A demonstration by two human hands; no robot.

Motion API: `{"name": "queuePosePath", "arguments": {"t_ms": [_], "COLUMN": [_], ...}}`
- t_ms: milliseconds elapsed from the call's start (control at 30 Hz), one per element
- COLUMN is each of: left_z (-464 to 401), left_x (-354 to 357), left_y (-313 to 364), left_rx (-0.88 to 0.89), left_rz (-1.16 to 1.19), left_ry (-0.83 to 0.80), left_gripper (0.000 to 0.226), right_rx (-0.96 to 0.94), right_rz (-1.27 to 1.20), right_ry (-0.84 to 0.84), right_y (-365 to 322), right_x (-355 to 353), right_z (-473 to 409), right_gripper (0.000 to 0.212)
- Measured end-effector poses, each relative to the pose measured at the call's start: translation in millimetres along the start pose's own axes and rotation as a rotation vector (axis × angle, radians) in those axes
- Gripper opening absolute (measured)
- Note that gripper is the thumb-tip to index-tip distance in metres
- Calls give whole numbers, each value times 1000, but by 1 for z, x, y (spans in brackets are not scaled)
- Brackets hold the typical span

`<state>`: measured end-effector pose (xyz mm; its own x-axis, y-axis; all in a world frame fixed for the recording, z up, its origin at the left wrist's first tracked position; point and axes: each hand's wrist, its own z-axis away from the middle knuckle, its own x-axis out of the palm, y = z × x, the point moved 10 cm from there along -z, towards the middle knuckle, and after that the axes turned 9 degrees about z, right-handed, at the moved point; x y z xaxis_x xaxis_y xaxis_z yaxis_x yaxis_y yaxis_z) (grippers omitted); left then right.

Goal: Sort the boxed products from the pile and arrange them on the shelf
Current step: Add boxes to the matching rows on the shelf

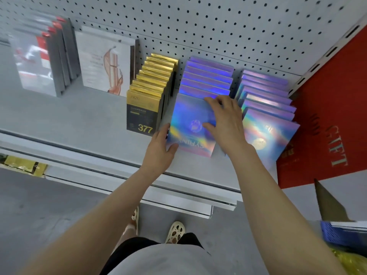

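Observation:
On the grey shelf point(83, 116) stand rows of flat boxes. A holographic blue-purple box point(188, 118) is the front one of the middle row point(208, 76). My left hand point(160, 149) holds its lower left edge, thumb on the front face. My right hand point(226, 120) lies over its right side, fingers curled over the top edge. A second holographic row point(266, 96) stands just to the right. A black-and-gold row point(151, 90) marked 377 stands to the left.
White boxes point(105, 62) and grey-red boxes point(43, 56) stand further left against the pegboard point(198, 26). A red gift box point(327, 139) leans at the right end. A blue crate point(341, 233) and cardboard flap sit low right. My feet show below the shelf edge.

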<state>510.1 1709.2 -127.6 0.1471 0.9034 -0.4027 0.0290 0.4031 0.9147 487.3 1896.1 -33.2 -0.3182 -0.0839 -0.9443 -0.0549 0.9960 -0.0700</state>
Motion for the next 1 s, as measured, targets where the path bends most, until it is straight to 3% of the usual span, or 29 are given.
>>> {"name": "queuePosePath", "arguments": {"t_ms": [200,367,633,1000], "left_z": [31,66,137,219], "left_x": [-53,-124,-289,-534], "left_y": [-1,-25,-112,-202], "left_rx": [-12,-57,-209,-296], "left_rz": [115,100,199,181], "left_ry": [128,223,508,788], "left_gripper": [35,27,23,22], "right_rx": [43,47,-106,-353], "right_rz": [-114,-401,-581,-658], "right_ry": [159,69,-225,-307], "right_y": [-33,-104,-307,-591], "right_x": [-18,9,56,93], "right_z": [11,33,53,30], "right_gripper": [43,30,29,25]}}
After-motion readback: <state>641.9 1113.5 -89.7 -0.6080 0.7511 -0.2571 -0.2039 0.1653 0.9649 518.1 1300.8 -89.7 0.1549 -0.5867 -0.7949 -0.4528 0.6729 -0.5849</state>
